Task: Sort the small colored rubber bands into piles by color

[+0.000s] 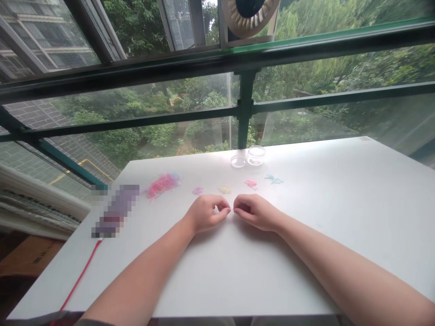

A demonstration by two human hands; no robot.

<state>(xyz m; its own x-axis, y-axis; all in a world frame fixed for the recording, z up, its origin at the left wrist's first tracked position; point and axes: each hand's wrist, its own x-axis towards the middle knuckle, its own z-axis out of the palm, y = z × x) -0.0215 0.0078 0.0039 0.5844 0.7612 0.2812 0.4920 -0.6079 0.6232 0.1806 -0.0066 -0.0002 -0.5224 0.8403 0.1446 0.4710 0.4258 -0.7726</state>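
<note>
My left hand (210, 213) is closed in a pinch above the middle of the white table, thumb and forefinger tips together. Facing it, my right hand (254, 212) is pinched too, with a narrow gap between the two sets of fingertips. Whatever they hold, if anything, is too small to make out. Just beyond the hands lie small groups of thin coloured pieces: purple (197, 191), yellow (224, 190), pink (251, 184) and blue-green (273, 179). Farther left is a larger mixed pile (163, 185), mostly pink and purple.
A clear round container (256, 155) stands near the table's back edge, a clear shallow lid (238, 161) beside it. At the left lies a pixelated object (117, 210) with a red cable (81, 274). Green window railing (245, 108) runs behind the white table (210, 285).
</note>
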